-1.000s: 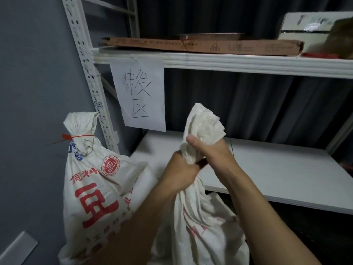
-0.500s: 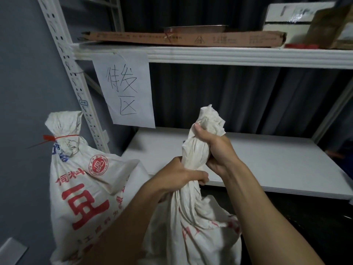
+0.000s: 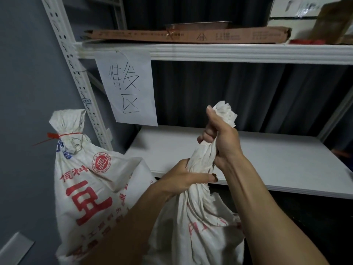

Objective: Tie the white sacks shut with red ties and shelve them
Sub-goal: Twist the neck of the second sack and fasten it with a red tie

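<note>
Both my hands grip the gathered neck of a white sack in front of the rack. My right hand is closed around the upper neck, just under the frayed mouth. Lower down, my left hand squeezes the twisted neck. No tie shows on this sack. To the left a second white sack with red print stands upright, its neck closed by a red tie.
A white shelf board lies behind the sacks. A paper sign hangs from the upper shelf, which carries a flat cardboard box and other boxes. The perforated upright and grey wall stand at left.
My right hand has slid up the neck toward the sack's mouth while my left hand stays lower, so the twisted neck is stretched longer between them. The camera shifted slightly.
</note>
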